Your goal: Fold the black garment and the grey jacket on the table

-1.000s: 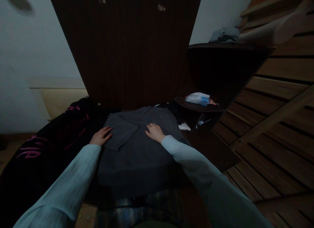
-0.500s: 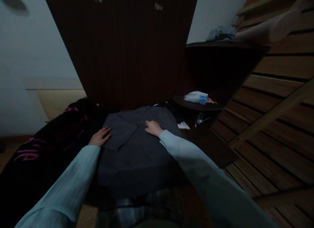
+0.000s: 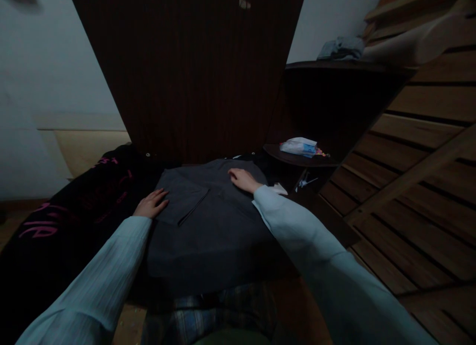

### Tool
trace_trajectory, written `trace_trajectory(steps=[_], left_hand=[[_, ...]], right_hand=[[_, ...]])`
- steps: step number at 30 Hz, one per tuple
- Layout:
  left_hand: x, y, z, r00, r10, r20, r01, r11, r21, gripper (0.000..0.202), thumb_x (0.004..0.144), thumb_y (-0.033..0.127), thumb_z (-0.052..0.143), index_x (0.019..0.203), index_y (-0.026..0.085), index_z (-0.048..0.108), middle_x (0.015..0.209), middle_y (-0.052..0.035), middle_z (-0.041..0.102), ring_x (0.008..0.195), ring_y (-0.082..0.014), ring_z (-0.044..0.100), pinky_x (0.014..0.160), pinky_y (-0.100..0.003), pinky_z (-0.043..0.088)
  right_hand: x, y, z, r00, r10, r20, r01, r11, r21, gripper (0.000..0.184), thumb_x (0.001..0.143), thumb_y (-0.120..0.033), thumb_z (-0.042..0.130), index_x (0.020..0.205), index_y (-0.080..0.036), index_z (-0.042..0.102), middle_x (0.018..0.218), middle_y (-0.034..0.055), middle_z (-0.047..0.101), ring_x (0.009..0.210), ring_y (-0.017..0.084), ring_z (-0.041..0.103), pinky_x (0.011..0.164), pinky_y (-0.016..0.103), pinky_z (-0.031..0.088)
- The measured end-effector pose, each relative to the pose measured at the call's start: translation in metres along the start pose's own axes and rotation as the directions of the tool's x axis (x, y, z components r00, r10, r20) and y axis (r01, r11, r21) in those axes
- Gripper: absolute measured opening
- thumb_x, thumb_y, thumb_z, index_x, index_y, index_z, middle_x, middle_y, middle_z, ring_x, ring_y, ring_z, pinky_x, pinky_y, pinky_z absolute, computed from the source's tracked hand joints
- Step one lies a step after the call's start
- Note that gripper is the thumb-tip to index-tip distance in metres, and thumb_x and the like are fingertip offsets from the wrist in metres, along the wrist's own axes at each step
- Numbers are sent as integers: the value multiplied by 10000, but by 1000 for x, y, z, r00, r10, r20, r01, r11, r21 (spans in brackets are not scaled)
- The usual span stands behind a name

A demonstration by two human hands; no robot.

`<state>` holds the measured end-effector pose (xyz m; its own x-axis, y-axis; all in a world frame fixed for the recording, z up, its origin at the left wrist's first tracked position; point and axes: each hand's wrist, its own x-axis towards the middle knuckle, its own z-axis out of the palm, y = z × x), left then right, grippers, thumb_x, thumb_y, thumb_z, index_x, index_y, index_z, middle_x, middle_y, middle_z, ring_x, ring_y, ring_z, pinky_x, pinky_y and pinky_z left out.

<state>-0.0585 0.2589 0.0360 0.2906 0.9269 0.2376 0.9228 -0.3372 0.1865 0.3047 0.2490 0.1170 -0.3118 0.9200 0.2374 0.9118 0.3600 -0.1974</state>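
Note:
A dark grey garment (image 3: pixel 208 226) lies spread flat in front of me, with a folded flap at its upper left. My left hand (image 3: pixel 150 203) rests open and flat on the garment's left edge, beside that flap. My right hand (image 3: pixel 241 179) lies open, palm down, near the garment's far right part. Both arms wear pale blue sleeves.
A black cloth with pink lettering (image 3: pixel 55 221) lies to the left. A dark wooden panel (image 3: pixel 186 72) stands behind. A small dark shelf (image 3: pixel 297 159) holds a white and blue packet (image 3: pixel 299 146). Wooden slats (image 3: pixel 412 186) run along the right. Folded cloth (image 3: pixel 340 48) sits on a higher ledge.
My right hand has slid away from me and to the right across the grey garment. My left hand has stayed at the left edge.

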Motion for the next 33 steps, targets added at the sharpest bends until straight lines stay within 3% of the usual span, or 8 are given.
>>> trace_trajectory(steps=[2, 4, 7, 13, 21, 28, 33], left_hand=[[0, 1, 0, 1000, -6, 13, 6, 1000, 7, 523, 770, 479, 347, 1202, 241, 521, 1309, -21, 479, 1215, -208, 417, 1011, -347, 341], [0, 1, 0, 999, -14, 31, 14, 1000, 12, 541, 773, 483, 336, 1216, 224, 509, 1328, -34, 457, 1226, -207, 403, 1018, -342, 329], [-1, 2, 1, 999, -12, 30, 11, 1000, 7, 537, 781, 485, 329, 1219, 228, 503, 1332, -34, 452, 1232, -205, 396, 1023, -350, 317], [-2, 2, 1, 1000, -2, 21, 2, 1000, -5, 518, 787, 486, 333, 1209, 242, 508, 1330, -17, 455, 1230, -200, 395, 1019, -344, 321], [-2, -2, 8, 1000, 1, 7, -1, 1000, -14, 547, 786, 494, 313, 1219, 219, 501, 1345, -38, 434, 1234, -222, 388, 1023, -367, 312], [-1, -4, 8, 1000, 22, 17, -22, 1000, -7, 555, 792, 505, 294, 1223, 218, 493, 1345, -40, 432, 1238, -223, 382, 1014, -367, 322], [-2, 1, 3, 999, 18, 33, -18, 1000, 3, 554, 794, 495, 296, 1220, 203, 495, 1342, -45, 434, 1237, -224, 383, 1020, -354, 316]], right_hand=[[13, 23, -13, 989, 143, -28, -143, 990, -9, 332, 816, -147, 397, 1112, -185, 541, 1143, 74, 580, 1031, 171, 541, 864, 263, 401], [26, 45, -25, 947, 320, -22, -320, 947, -4, 352, 803, -154, 428, 1138, -186, 535, 1135, 84, 587, 1033, 190, 545, 863, 278, 412], [42, 71, -38, 910, 415, -7, -415, 910, -4, 376, 792, -132, 434, 1153, -163, 534, 1130, 111, 587, 988, 199, 567, 832, 291, 435], [56, 96, -37, 903, 397, 164, -412, 909, 64, 292, 762, -102, 481, 1024, -123, 605, 991, 89, 642, 650, 109, 597, 603, 204, 474], [57, 108, -34, 904, 319, 284, -372, 915, 157, 271, 736, -76, 497, 982, -126, 598, 905, 76, 648, 589, 84, 564, 568, 202, 475], [59, 118, -33, 917, 356, 180, -372, 926, 66, 215, 717, -63, 478, 876, -114, 614, 831, 56, 641, 663, 98, 553, 627, 199, 447], [63, 122, -30, 949, 309, 61, -310, 951, 13, 237, 680, -33, 459, 838, -121, 611, 859, 60, 637, 737, 118, 540, 671, 202, 406]])
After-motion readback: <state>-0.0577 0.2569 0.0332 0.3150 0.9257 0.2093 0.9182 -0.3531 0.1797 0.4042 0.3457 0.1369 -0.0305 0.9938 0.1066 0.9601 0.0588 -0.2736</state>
